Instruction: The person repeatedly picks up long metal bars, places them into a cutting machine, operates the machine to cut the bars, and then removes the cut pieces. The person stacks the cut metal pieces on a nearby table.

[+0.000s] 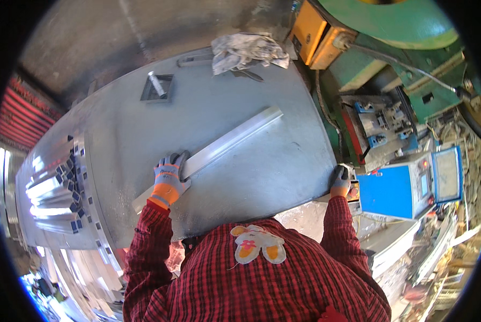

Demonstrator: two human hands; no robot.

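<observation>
A long silvery metal bar (232, 138) lies slanted across the grey metal table (240, 188). My left hand (170, 176), in a grey and orange glove, is closed over the bar near its lower left end. The bar's far end rests on the tabletop up to the right. At the table's right front corner is my right hand (340, 181), gloved the same way. Its fingers look curled in beside a small box with a yellow face (353, 191); what they grip, if anything, is hidden.
Several square metal tubes (55, 188) are stacked at the table's left, beside a perforated metal strip (90, 193). A recessed tray (157, 88) holds a white cylinder (156, 83). A crumpled cloth (246, 51) lies at the back. Right stand a green press (412, 64) and a blue control cabinet (388, 193).
</observation>
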